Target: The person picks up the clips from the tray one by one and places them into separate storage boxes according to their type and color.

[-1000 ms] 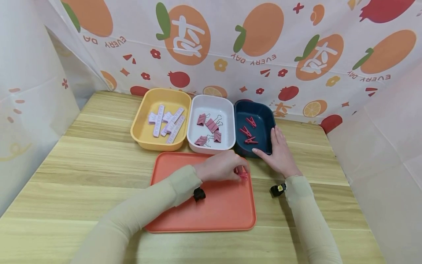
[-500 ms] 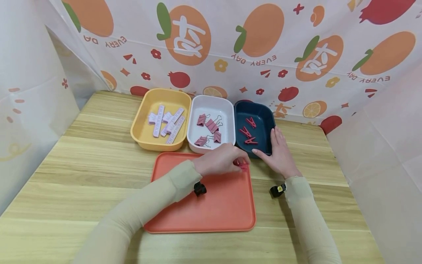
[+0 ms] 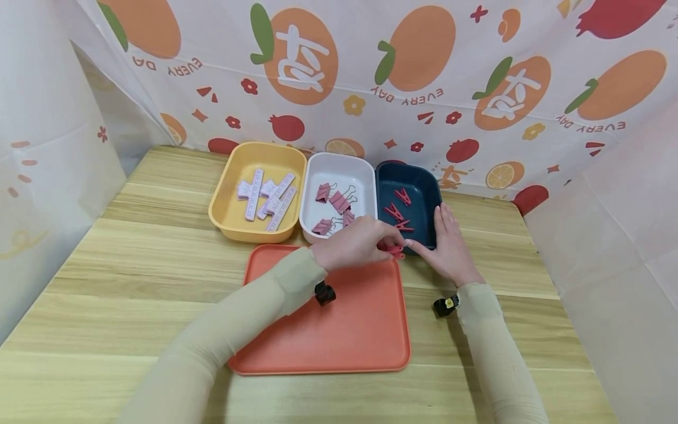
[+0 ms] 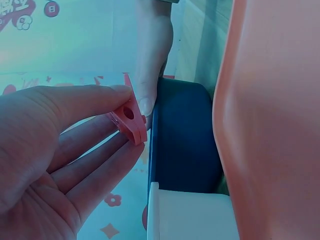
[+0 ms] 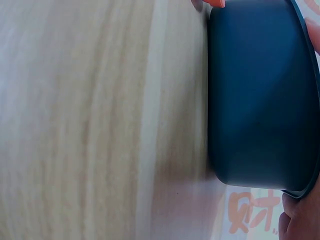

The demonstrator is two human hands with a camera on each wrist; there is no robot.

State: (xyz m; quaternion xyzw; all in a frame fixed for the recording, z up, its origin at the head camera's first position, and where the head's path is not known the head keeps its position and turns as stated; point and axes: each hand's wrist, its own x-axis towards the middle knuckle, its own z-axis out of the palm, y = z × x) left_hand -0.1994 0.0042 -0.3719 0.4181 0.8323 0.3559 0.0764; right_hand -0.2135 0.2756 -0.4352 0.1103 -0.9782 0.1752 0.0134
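Note:
My left hand (image 3: 356, 244) pinches a small red clothespin (image 3: 395, 252) between thumb and fingertips, above the orange tray's (image 3: 339, 330) far right corner. In the left wrist view the clothespin (image 4: 132, 120) is held clear of the surfaces, beside the dark blue bin (image 4: 185, 135). The blue bin (image 3: 424, 218) holds several more red clothespins (image 3: 404, 196). My right hand (image 3: 451, 250) rests against that bin's near right corner, its fingers lying straight along the right rim and its thumb on the near rim. In the right wrist view the blue bin's outer wall (image 5: 260, 100) is seen.
Left of the blue bin stands a white bin (image 3: 365, 171) with several pink binder clips (image 3: 341, 202). Beside it a yellow bin (image 3: 222, 203) holds several lilac ruler-shaped clips (image 3: 255, 194). A printed cloth (image 3: 365, 59) hangs behind the wooden table (image 3: 132, 282).
My left hand has lifted the clothespin off the tray area and moved it away from me, to the blue bin's near edge. The right hand has stayed put on the bin.

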